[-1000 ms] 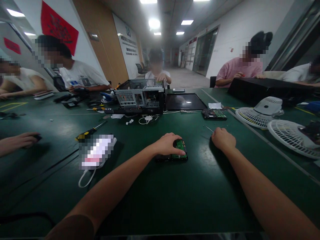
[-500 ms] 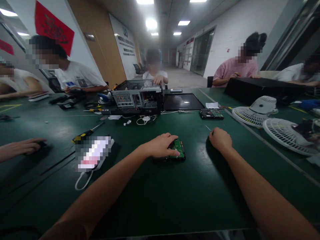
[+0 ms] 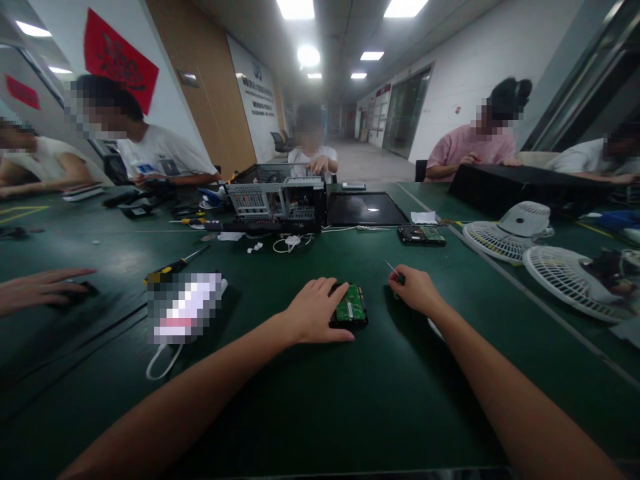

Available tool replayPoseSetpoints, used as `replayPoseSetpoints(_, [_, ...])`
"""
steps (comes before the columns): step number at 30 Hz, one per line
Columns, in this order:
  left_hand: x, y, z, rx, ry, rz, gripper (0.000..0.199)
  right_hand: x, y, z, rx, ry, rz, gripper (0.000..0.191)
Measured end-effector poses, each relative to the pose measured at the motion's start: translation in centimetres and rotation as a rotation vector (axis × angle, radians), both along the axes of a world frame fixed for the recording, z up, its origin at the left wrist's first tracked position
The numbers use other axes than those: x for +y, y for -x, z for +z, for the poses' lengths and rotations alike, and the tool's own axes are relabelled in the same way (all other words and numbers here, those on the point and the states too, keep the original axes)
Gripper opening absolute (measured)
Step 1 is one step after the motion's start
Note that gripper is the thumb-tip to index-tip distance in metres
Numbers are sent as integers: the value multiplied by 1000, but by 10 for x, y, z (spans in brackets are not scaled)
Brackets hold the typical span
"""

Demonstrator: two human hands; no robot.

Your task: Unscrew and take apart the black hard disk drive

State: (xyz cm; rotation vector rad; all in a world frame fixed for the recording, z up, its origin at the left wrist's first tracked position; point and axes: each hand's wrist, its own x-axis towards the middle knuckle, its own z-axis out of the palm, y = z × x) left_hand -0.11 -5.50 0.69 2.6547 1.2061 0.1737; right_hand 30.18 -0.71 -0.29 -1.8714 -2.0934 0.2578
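Hard drive [image 3: 351, 305] partly hidden by spread left hand [image 3: 313, 311], right hand [image 3: 416, 291] closed around part-covered screwdriver [image 3: 393, 270]

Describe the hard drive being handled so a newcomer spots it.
On the green table, find the wearer's left hand. Partly covered by it lies the hard drive, green circuit board up. Unlike the similar drive farther back, this one is under a hand.
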Motion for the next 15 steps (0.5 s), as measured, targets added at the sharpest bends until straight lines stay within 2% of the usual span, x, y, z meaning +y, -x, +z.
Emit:
replayPoseSetpoints(7, [-16, 16, -20, -104, -127, 113, 98, -4, 19, -1, 157, 11, 55, 10])
replayPoseSetpoints(12, [-19, 15, -33, -153, -146, 248, 100, -13, 33, -5, 296, 43, 114, 11])
replayPoseSetpoints(15, [-19, 16, -37, -188, -151, 239, 95, -15, 35, -8, 373, 66, 113, 14])
